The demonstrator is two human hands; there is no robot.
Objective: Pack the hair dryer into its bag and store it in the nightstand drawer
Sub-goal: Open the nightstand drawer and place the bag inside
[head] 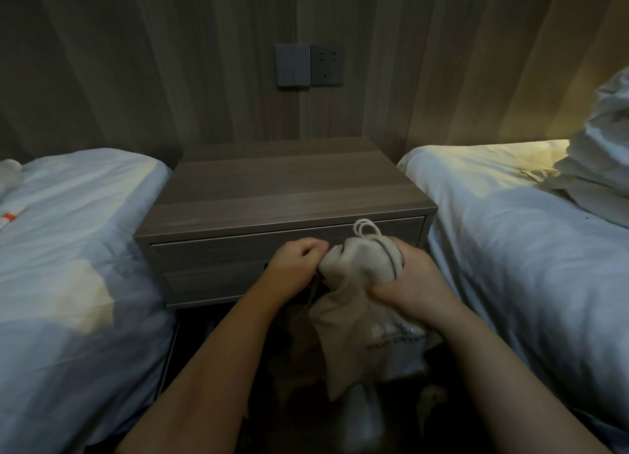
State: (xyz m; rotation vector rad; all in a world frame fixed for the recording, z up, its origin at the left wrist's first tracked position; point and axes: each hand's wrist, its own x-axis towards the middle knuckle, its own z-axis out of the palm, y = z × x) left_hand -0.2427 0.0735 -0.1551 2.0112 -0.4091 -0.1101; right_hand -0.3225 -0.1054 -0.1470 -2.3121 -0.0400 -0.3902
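The bag (pixel 354 317) hangs just in front of the nightstand (pixel 282 188), level with its shut drawer (pixel 238 249). The dryer is not seen and is presumably inside the bag. The right hand (pixel 415 283) is clenched round the gathered neck. The left hand (pixel 296 259) is curled at the mouth beside it, pinching cloth or cord, I cannot tell which. The step looks like drawing the mouth closed. To do it well, grip firmly below the gather, pull the cord (pixel 366 227) evenly away from the neck so the cloth bunches tight, and tuck the loose loop in before freeing one hand for the drawer.
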